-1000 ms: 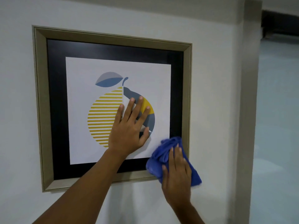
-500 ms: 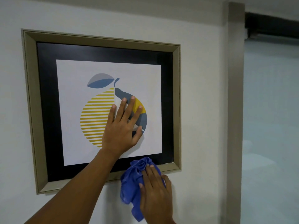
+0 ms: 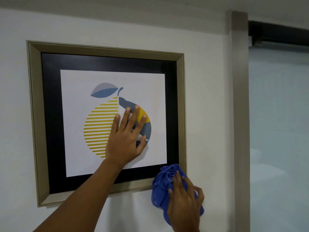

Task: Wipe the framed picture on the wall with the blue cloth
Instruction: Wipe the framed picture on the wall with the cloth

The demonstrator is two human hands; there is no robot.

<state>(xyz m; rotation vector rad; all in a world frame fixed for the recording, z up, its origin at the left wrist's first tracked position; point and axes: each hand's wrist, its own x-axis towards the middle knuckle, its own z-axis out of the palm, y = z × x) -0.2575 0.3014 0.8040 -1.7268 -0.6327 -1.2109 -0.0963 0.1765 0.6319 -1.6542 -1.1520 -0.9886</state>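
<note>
The framed picture (image 3: 50, 114) hangs on a white wall, with a beige frame, a black mat and a print of a striped yellow and blue fruit. My left hand (image 3: 127, 136) lies flat on the glass over the fruit, fingers spread. The bunched blue cloth (image 3: 163, 185) is pressed against the frame's lower right corner, overlapping the bottom rail and the wall below. My right hand (image 3: 184, 201) lies on top of the cloth and holds it there, covering its lower part.
A beige vertical door jamb (image 3: 240, 114) stands right of the picture. Beyond it is a pale frosted glass panel (image 3: 279, 131) under a dark top track (image 3: 275, 34). White wall (image 3: 16, 148) surrounds the frame.
My right hand slid the cloth left along the bottom rail, then back right to the lower right corner. My left hand stayed flat on the glass.
</note>
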